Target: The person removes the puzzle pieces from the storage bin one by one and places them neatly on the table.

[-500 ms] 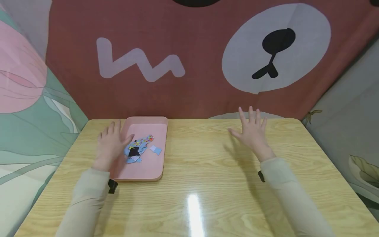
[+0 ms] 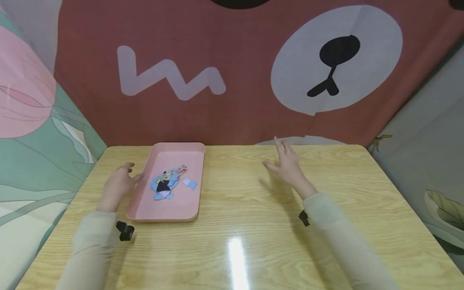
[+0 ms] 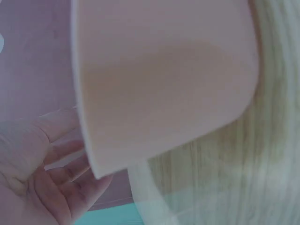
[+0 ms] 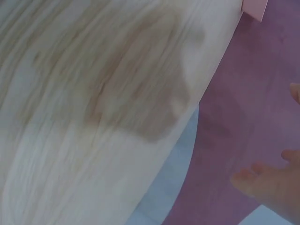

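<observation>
A pink tray (image 2: 181,208) lies on the left part of the table. In it is a small pile of flat cut-out pieces (image 2: 173,176), light blue with multicoloured specks and a black patch. A smaller blue and white piece (image 2: 190,184) lies to the right of the pile. My left hand (image 2: 117,184) is at the tray's left side, its thumb right at the rim and its fingers loosely bent. In the left wrist view those fingers (image 3: 70,176) reach along the tray's outer edge (image 3: 89,140). My right hand (image 2: 290,168) hovers over the table, fingers spread, holding nothing.
The wooden table (image 2: 246,201) meets a reddish-brown cloth (image 2: 246,112) with a cartoon animal's muzzle at its far edge. Patterned cloths hang on the left and right. A black wrist camera (image 2: 125,231) sits at the left cuff, another (image 2: 304,218) at the right.
My left hand has moved left and toward me, from over the tray to beside its rim, with fingers more bent. The right hand has shifted left and slightly lower.
</observation>
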The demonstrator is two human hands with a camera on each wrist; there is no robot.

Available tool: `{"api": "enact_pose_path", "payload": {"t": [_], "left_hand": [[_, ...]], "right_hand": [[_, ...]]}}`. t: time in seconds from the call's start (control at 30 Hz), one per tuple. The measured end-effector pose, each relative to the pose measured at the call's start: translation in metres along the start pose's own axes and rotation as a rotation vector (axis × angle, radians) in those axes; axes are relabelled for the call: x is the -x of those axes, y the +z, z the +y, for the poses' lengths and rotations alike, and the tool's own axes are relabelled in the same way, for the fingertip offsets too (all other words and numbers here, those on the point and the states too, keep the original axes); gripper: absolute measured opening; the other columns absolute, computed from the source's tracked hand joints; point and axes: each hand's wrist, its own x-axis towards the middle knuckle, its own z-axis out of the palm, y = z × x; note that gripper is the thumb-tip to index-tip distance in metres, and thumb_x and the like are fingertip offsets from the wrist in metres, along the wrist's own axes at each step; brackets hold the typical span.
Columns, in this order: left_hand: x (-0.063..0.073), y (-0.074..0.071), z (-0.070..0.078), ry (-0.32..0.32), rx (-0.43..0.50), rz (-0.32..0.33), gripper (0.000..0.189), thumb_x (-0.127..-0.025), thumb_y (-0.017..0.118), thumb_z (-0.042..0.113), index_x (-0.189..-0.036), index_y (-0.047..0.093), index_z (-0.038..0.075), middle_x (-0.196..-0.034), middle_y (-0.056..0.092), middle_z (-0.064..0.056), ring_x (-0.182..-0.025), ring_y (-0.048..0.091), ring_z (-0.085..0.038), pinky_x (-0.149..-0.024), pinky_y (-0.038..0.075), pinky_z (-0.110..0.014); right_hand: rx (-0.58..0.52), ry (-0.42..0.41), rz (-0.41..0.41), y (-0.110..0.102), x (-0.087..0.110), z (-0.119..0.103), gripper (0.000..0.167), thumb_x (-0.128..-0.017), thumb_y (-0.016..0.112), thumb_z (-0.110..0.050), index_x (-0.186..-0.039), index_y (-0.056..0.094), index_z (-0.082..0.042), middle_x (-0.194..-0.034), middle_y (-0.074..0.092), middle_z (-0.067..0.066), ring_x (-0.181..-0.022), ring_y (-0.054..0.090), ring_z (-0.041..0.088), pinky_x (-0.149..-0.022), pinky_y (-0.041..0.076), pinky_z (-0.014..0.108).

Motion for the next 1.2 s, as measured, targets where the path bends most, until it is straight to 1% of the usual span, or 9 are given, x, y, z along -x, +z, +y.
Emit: {"api": "enact_pose_path", "payload": {"t": [0.13, 0.27, 0.37, 0.47, 0.53, 0.7, 0.83, 0.97, 1.2], "left_hand": [[-0.002, -0.001, -0.007, 0.023, 0.059, -0.039, 0.059, -0.093, 0.055, 0.023, -0.134, 0.038, -0.016, -0.125, 0.05, -0.039, -0.111, 0.05, -0.053, -0.09, 0.045, -0.059], [-0.003, 0.001, -0.008, 0.034, 0.117, -0.062, 0.053, -0.092, 0.056, 0.018, -0.131, 0.042, -0.016, -0.122, 0.054, -0.038, -0.11, 0.052, -0.051, -0.088, 0.048, -0.055], [-0.004, 0.004, -0.007, 0.025, 0.171, -0.082, 0.052, -0.092, 0.057, 0.015, -0.131, 0.043, -0.015, -0.123, 0.054, -0.037, -0.105, 0.058, -0.047, -0.084, 0.053, -0.048], [-0.005, 0.005, -0.007, 0.018, 0.214, -0.096, 0.051, -0.091, 0.058, 0.012, -0.131, 0.043, -0.016, -0.123, 0.053, -0.038, -0.098, 0.063, -0.042, -0.077, 0.057, -0.041], [-0.005, 0.006, -0.007, 0.014, 0.239, -0.107, 0.051, -0.091, 0.058, 0.011, -0.131, 0.043, -0.016, -0.124, 0.052, -0.038, -0.097, 0.064, -0.04, -0.075, 0.058, -0.038], [-0.004, 0.008, -0.006, -0.008, 0.263, -0.126, 0.049, -0.09, 0.057, 0.009, -0.132, 0.044, -0.015, -0.127, 0.051, -0.038, -0.104, 0.061, -0.042, -0.079, 0.058, -0.039], [-0.004, 0.008, -0.006, -0.023, 0.272, -0.13, 0.048, -0.091, 0.055, 0.007, -0.132, 0.044, -0.014, -0.128, 0.049, -0.038, -0.106, 0.059, -0.043, -0.08, 0.058, -0.04], [-0.002, 0.009, -0.007, -0.035, 0.284, -0.125, 0.048, -0.091, 0.055, 0.006, -0.133, 0.045, -0.014, -0.129, 0.049, -0.037, -0.108, 0.058, -0.043, -0.08, 0.058, -0.038], [-0.003, 0.012, -0.003, -0.044, 0.314, -0.128, 0.047, -0.092, 0.054, 0.007, -0.134, 0.045, -0.012, -0.131, 0.05, -0.035, -0.108, 0.059, -0.039, -0.078, 0.058, -0.032]], "right_hand": [[-0.177, 0.03, -0.056, 0.007, -0.004, -0.009, 0.088, -0.091, 0.064, -0.026, -0.154, 0.006, -0.007, -0.154, 0.014, 0.032, -0.14, 0.019, 0.05, -0.11, 0.025, 0.066], [-0.306, 0.065, -0.108, 0.016, -0.008, -0.018, 0.087, -0.092, 0.063, -0.022, -0.154, 0.004, -0.009, -0.154, 0.02, 0.028, -0.138, 0.027, 0.047, -0.111, 0.03, 0.06], [-0.39, 0.091, -0.134, 0.023, -0.009, -0.024, 0.084, -0.092, 0.062, -0.018, -0.154, 0.006, -0.01, -0.151, 0.026, 0.028, -0.135, 0.034, 0.047, -0.111, 0.032, 0.056], [-0.437, 0.101, -0.152, 0.029, -0.01, -0.03, 0.08, -0.092, 0.061, -0.014, -0.154, 0.011, -0.008, -0.148, 0.032, 0.029, -0.132, 0.039, 0.045, -0.111, 0.035, 0.053], [-0.474, 0.108, -0.174, 0.033, -0.01, -0.034, 0.076, -0.093, 0.06, -0.011, -0.153, 0.014, -0.008, -0.146, 0.036, 0.028, -0.131, 0.041, 0.044, -0.11, 0.037, 0.051], [-0.561, 0.098, -0.237, 0.041, -0.011, -0.044, 0.07, -0.091, 0.056, 0.002, -0.151, 0.02, -0.004, -0.14, 0.042, 0.029, -0.128, 0.045, 0.042, -0.107, 0.042, 0.048], [-0.6, 0.087, -0.276, 0.047, -0.012, -0.052, 0.068, -0.089, 0.051, 0.011, -0.15, 0.023, -0.001, -0.137, 0.045, 0.029, -0.126, 0.046, 0.042, -0.105, 0.043, 0.049], [-0.622, 0.073, -0.305, 0.052, -0.014, -0.058, 0.065, -0.086, 0.045, 0.015, -0.147, 0.028, 0.002, -0.135, 0.048, 0.029, -0.125, 0.048, 0.042, -0.105, 0.044, 0.047], [-0.661, 0.04, -0.327, 0.06, -0.014, -0.064, 0.057, -0.085, 0.044, 0.018, -0.14, 0.036, 0.009, -0.13, 0.05, 0.032, -0.122, 0.051, 0.043, -0.101, 0.047, 0.047]]}}
